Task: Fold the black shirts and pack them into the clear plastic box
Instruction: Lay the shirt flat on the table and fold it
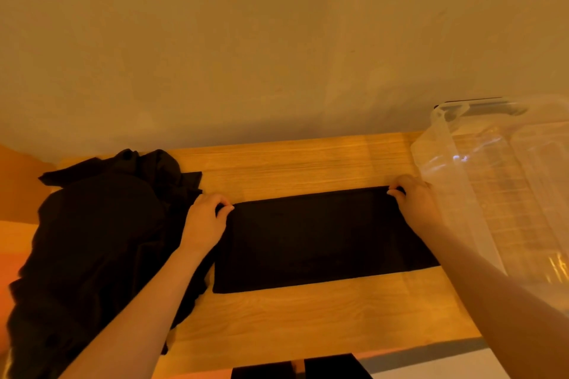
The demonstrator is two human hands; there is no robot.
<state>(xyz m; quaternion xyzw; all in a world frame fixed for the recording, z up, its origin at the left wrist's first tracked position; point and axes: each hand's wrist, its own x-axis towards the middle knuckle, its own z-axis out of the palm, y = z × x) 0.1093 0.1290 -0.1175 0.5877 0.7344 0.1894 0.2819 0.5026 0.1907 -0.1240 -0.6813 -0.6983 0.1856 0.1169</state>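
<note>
Wooden counter: heap of black shirts at left, clear plastic box at right, one folded black shirt flat between them. Left hand pinches its far-left corner. Right hand pinches the far-right corner, fingers curled over the fabric edge, beside the box wall.
</note>
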